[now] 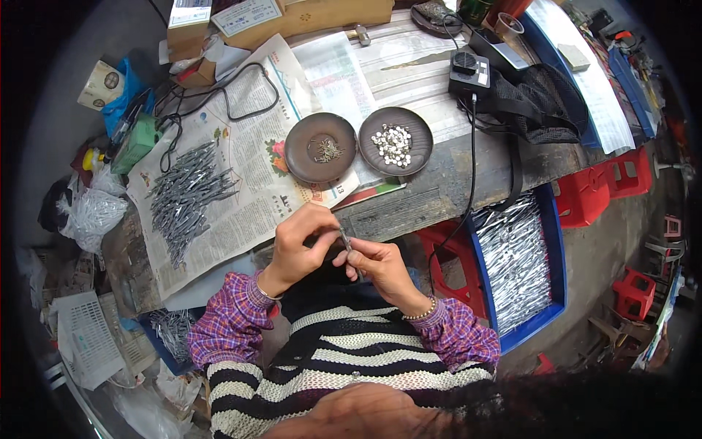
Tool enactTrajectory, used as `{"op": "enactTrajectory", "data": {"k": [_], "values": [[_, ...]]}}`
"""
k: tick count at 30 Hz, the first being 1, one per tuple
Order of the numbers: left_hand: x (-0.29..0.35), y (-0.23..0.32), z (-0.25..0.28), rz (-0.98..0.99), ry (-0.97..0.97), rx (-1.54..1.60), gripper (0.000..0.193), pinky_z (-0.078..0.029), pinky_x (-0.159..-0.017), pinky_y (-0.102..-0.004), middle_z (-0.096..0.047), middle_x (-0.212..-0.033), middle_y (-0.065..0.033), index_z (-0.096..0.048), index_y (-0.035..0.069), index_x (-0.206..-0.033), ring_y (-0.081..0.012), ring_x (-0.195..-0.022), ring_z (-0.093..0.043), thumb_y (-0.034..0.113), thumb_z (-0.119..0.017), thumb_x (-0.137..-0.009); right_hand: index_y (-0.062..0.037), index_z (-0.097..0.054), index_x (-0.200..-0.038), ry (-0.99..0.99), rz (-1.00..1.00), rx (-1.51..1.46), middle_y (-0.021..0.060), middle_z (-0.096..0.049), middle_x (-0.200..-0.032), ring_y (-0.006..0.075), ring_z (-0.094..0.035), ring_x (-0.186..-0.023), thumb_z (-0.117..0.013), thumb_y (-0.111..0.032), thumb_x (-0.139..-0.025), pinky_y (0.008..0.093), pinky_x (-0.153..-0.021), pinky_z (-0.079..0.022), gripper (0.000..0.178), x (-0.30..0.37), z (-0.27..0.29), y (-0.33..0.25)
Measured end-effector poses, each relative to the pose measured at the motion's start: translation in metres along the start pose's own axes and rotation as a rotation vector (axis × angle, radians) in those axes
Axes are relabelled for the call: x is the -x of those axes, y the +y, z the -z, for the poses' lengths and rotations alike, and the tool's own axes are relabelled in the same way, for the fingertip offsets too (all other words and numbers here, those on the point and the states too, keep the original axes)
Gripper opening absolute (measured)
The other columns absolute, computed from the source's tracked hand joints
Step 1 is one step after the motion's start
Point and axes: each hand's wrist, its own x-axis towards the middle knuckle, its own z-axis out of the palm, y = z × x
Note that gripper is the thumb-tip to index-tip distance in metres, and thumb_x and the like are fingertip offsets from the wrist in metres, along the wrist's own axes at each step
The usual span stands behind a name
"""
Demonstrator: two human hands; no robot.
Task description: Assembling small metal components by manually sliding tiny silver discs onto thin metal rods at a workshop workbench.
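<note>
Where the hands meet: at the tabletop's (406,212) near edge, with the left hand (298,245) and right hand (384,271) together, fingertips pinched on one narrow metal piece (344,236); whether the fingers touch each other I cannot tell.

Grip: left on the upper end, right lower down, probably to steady so small a piece while leaving its tip in sight.

Dishes: left dish (298,150) and right dish (422,132) stand side by side mid-tabletop, just beyond the hands, likely for easy reach; their rims seem meant to keep tiny brassy pins (328,151) and pale round discs (393,144) sorted and contained.

Newspaper: spread over the tabletop's left end (252,172), perhaps to give the heaped metal strips (186,194) a clean bed.

Blue tray: below the near edge, toward the right (560,263); its walls apparently corral a mass of shiny strips (512,263).

Hammer: near the tabletop's far edge (363,34), presumably parked out of the way.

Counts: hands, two; held piece, one; dishes, two; blue tray at right, one; hammer, one; pins, discs and strips overlap too much to number.
</note>
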Motion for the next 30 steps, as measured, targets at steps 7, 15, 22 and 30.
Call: {"op": "enactTrajectory", "data": {"k": [7, 15, 22, 30], "values": [[0.003, 0.000, 0.004, 0.487, -0.099, 0.477, 0.017, -0.048, -0.067, -0.0205, -0.063, -0.084, -0.0024, -0.059, 0.000, -0.095, -0.0054, -0.075, -0.059, 0.000, -0.068, -0.081, 0.0020, -0.060, -0.119, 0.012, 0.051, 0.175, 0.0048, -0.068, -0.090, 0.0060, -0.056, -0.068, -0.056, -0.007, -0.092, 0.0190, -0.062, -0.046, 0.028, 0.003, 0.001, -0.006], [0.006, -0.010, 0.013, 0.531, -0.258, 0.549, 0.018, -0.050, -0.072, -0.0211, -0.065, -0.087, -0.0032, -0.062, -0.004, -0.098, -0.0076, -0.079, -0.062, 0.002, -0.067, -0.082, 0.0011, -0.063, -0.115, -0.017, 0.055, 0.224, 0.0033, -0.068, -0.090, 0.0050, -0.056, -0.068, -0.056, -0.008, -0.093, 0.0188, -0.062, -0.046, 0.025, 0.004, -0.001, -0.007], [0.007, -0.010, 0.014, 0.501, -0.288, 0.466, 0.015, -0.048, -0.074, -0.0234, -0.063, -0.090, -0.0050, -0.063, -0.005, -0.095, -0.0100, -0.083, -0.060, 0.001, -0.066, -0.082, 0.0008, -0.064, -0.114, -0.017, 0.049, 0.229, 0.0033, -0.068, -0.090, 0.0047, -0.056, -0.067, -0.056, -0.008, -0.093, 0.0187, -0.062, -0.046, 0.024, 0.004, -0.003, -0.010], [0.007, -0.006, 0.013, 0.514, -0.268, 0.458, 0.014, -0.049, -0.075, -0.0242, -0.064, -0.091, -0.0071, -0.065, -0.006, -0.094, -0.0115, -0.083, -0.061, 0.000, -0.064, -0.081, 0.0010, -0.064, -0.114, -0.014, 0.033, 0.236, 0.0043, -0.069, -0.090, 0.0048, -0.056, -0.067, -0.058, -0.009, -0.092, 0.0189, -0.061, -0.046, 0.025, 0.004, 0.000, -0.008]]}}
